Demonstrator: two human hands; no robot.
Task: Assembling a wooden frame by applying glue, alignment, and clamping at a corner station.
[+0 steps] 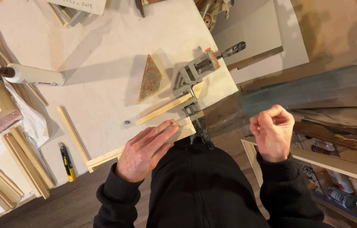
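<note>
We find the left hand [144, 150] spread flat on the wooden strip [138, 147] at the table [102, 63] edge, its end in the corner clamp [192, 80], the right hand [272, 131] fisted in air, and we judge the strip may slip if the pressure eases.

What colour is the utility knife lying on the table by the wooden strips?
The utility knife is yellow and black, seen in the head view.
</note>
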